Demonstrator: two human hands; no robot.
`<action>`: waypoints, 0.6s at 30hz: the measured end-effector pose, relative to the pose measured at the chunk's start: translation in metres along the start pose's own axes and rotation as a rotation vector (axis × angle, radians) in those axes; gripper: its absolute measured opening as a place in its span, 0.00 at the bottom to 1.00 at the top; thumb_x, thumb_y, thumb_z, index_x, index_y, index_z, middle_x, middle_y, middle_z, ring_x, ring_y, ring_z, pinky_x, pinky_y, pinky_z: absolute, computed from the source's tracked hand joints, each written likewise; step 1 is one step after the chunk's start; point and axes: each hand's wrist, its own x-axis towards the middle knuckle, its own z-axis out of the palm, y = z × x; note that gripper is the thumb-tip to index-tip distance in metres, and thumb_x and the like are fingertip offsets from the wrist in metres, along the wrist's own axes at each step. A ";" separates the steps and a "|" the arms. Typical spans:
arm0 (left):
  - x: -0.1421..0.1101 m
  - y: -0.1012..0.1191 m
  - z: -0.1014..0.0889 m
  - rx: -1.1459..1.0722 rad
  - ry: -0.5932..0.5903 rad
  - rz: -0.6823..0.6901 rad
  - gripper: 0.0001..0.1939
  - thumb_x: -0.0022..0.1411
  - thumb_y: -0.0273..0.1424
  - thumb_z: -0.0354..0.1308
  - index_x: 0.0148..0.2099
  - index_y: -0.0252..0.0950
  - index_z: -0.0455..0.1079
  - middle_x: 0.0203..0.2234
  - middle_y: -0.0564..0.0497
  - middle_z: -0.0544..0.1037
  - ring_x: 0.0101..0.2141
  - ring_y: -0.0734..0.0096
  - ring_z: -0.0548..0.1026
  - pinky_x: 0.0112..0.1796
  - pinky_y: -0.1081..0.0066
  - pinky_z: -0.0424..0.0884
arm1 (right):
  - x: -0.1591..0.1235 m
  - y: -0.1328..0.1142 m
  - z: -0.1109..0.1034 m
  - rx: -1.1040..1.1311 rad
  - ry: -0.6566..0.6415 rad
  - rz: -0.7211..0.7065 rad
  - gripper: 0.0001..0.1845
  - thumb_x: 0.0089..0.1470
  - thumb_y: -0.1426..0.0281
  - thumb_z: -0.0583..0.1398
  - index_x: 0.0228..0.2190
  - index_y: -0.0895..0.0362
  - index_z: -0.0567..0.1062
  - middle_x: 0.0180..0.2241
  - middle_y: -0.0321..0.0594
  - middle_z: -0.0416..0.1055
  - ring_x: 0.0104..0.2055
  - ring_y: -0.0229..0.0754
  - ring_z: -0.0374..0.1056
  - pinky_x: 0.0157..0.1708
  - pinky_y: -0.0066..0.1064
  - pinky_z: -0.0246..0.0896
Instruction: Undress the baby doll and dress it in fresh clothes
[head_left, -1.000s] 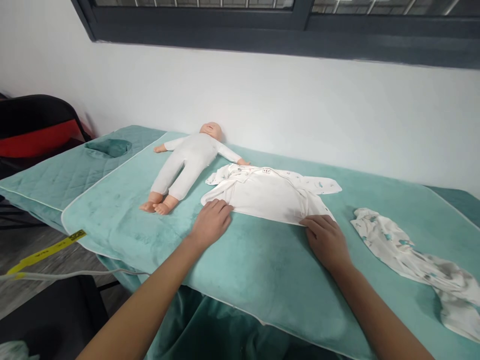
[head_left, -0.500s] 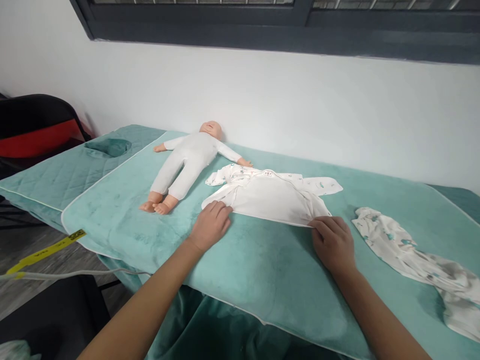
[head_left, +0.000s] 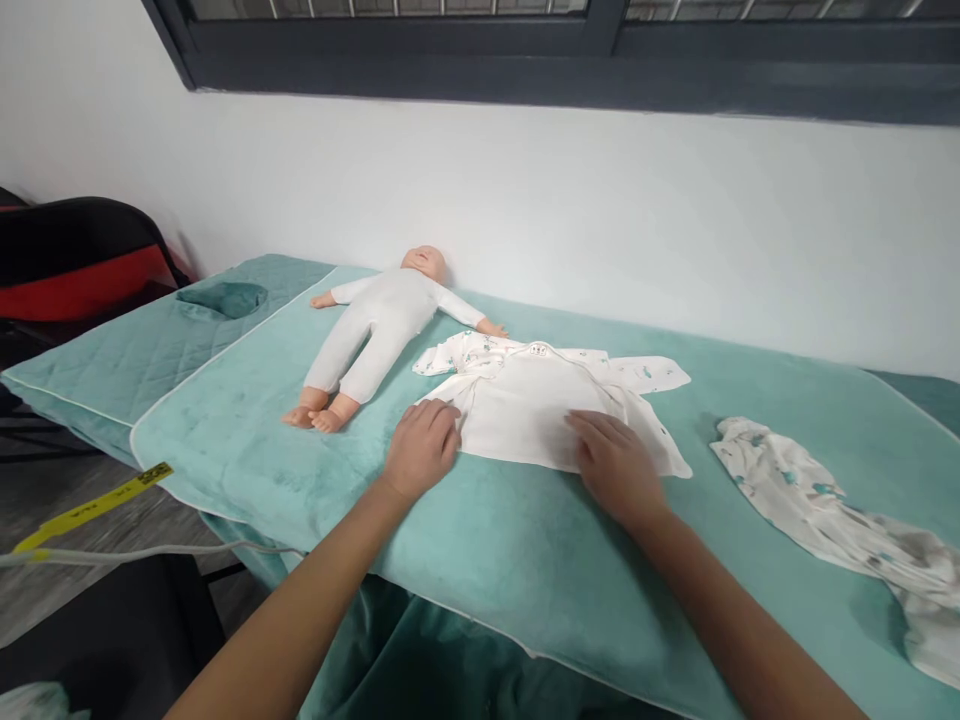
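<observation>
A white baby shirt lies spread on the green cover, its patterned sleeves stretched to both sides and its neckline toward the wall. My left hand is at the shirt's lower left corner, fingers closed over the hem; the fingertips are partly hidden. Over the lower right half of the shirt, my right hand has its fingers stretched out on the fabric, slightly blurred. Just beyond the left sleeve lies a baby doll in a white bodysuit, on its back, one hand almost touching the shirt.
Patterned baby clothing lies crumpled to the right. The green padded cover reaches the white wall. A quilted section with a face hole is at left, near a black and red chair. A cable with a yellow tag crosses the near left.
My right hand has let go of the shirt's lower right corner and moved left onto the fabric. The hem there now lies flatter and flared out. My left hand has barely moved.
</observation>
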 end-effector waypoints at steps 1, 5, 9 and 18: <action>0.001 -0.002 0.001 -0.028 0.032 -0.048 0.10 0.65 0.27 0.47 0.43 0.38 0.68 0.38 0.45 0.76 0.41 0.60 0.72 0.43 0.60 0.69 | 0.013 -0.006 0.010 -0.009 -0.086 0.018 0.24 0.60 0.71 0.51 0.55 0.63 0.71 0.57 0.49 0.69 0.60 0.49 0.62 0.59 0.41 0.57; 0.011 -0.017 0.009 -0.163 0.222 -0.392 0.10 0.67 0.30 0.46 0.46 0.38 0.67 0.42 0.44 0.76 0.45 0.61 0.73 0.47 0.60 0.70 | 0.069 -0.027 0.048 -0.039 -0.322 0.052 0.32 0.65 0.60 0.46 0.62 0.68 0.61 0.66 0.54 0.54 0.68 0.51 0.48 0.65 0.46 0.46; 0.027 -0.026 0.016 -0.139 0.176 -0.639 0.16 0.67 0.34 0.47 0.54 0.38 0.65 0.48 0.43 0.77 0.51 0.56 0.72 0.51 0.55 0.69 | 0.107 -0.040 0.068 -0.035 -0.373 0.055 0.33 0.67 0.60 0.42 0.64 0.69 0.56 0.68 0.53 0.49 0.70 0.48 0.43 0.66 0.44 0.42; 0.057 -0.043 0.019 -0.188 0.044 -0.679 0.18 0.65 0.33 0.50 0.53 0.47 0.74 0.46 0.50 0.79 0.51 0.60 0.73 0.55 0.61 0.65 | 0.119 -0.037 0.077 0.049 -0.316 -0.142 0.31 0.67 0.59 0.42 0.61 0.66 0.62 0.66 0.51 0.53 0.69 0.50 0.46 0.64 0.45 0.46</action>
